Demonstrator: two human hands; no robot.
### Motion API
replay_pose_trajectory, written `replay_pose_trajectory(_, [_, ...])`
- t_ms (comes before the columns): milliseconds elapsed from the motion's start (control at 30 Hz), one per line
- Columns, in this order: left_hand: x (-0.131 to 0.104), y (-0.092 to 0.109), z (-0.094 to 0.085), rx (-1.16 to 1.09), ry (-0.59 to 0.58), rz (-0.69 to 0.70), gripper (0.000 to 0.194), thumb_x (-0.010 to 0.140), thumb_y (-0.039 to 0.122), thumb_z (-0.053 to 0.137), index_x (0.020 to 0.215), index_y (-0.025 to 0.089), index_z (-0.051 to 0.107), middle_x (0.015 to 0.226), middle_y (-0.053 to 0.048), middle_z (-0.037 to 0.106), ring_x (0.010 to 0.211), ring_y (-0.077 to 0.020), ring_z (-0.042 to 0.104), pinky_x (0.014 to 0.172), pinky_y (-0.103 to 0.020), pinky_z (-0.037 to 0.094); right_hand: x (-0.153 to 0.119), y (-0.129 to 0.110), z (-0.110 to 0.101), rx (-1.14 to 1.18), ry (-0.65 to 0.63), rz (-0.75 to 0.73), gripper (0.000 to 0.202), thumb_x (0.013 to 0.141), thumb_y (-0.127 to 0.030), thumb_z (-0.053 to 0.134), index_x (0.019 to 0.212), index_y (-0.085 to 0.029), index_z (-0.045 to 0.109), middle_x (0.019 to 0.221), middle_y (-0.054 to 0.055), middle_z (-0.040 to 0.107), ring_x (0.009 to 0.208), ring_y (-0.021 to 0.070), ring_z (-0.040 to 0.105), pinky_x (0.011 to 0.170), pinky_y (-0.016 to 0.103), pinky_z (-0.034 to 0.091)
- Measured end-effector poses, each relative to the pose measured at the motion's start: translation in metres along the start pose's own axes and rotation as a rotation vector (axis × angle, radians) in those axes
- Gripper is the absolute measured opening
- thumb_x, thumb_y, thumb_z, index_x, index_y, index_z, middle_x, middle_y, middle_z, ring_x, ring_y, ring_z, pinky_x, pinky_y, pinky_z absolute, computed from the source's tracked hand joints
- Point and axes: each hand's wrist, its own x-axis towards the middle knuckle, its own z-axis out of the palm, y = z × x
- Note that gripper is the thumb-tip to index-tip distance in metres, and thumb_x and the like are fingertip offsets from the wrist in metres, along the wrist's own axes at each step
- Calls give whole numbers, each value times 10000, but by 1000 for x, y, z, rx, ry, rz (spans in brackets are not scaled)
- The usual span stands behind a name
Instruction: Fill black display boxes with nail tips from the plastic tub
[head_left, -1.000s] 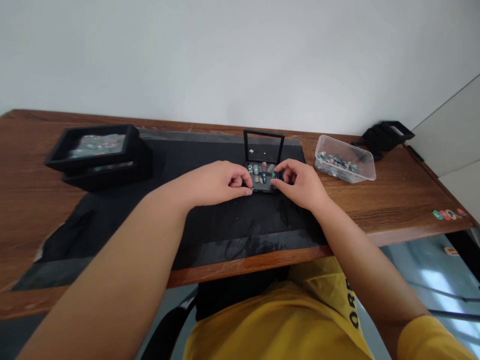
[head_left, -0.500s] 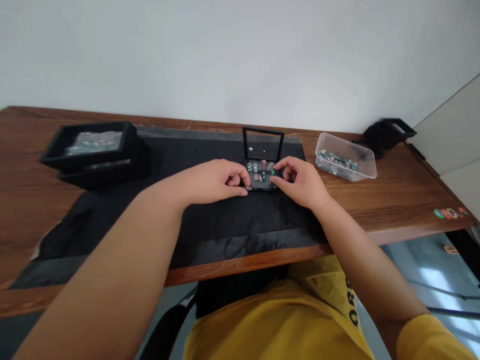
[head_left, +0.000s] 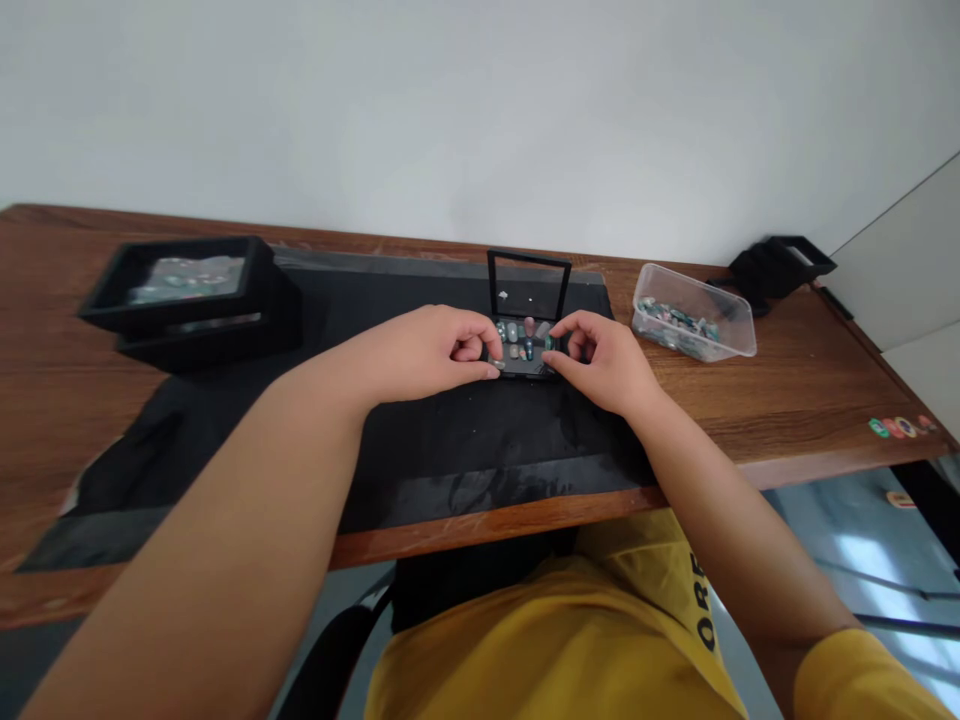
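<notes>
A small black display case [head_left: 531,373] lies on the black mat with its clear, black-framed lid [head_left: 529,256] standing up at the back. Several glossy press-on nails [head_left: 529,327] in green, grey and mauve sit inside. At the case's left front corner, my left hand [head_left: 450,350] pinches a small pale press-on nail [head_left: 498,364] between thumb and index finger. My right hand [head_left: 596,362] has thumb and index finger curled over the case's right edge, where a greenish nail shows between the fingertips. Fingers partly cover both ends of the case.
To the right stands a clear plastic tub [head_left: 694,315] holding many loose nails. Stacked black boxes [head_left: 191,300] with nails inside occupy the left. More black cases [head_left: 784,265] are at the far right against the wall. The black mat [head_left: 465,440] covers part of the wooden table [head_left: 795,400].
My left fingertips, with the small nail, have shifted slightly up and right over the case's left corner. My right hand stays at the right edge.
</notes>
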Motion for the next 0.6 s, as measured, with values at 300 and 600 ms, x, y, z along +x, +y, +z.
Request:
replay_pose_trajectory(300, [-2, 5, -3, 55, 133, -73, 206, 814, 447, 687, 881, 252, 696, 634, 32, 549, 568, -153, 466, 583, -307, 347, 0, 3, 0, 15, 12, -26, 178, 835, -271, 781, 986, -205, 713, 679, -51, 572, 610, 123, 473, 649, 295, 372])
replay_pose_trajectory(600, [-1, 3, -1, 84, 127, -117, 161, 851, 415, 683, 888, 261, 704, 685, 11, 589, 609, -164, 498, 602, -322, 344, 0, 6, 1, 18, 16, -24, 180, 837, -283, 774, 988, -212, 709, 677, -47, 573, 609, 129, 480, 635, 298, 368])
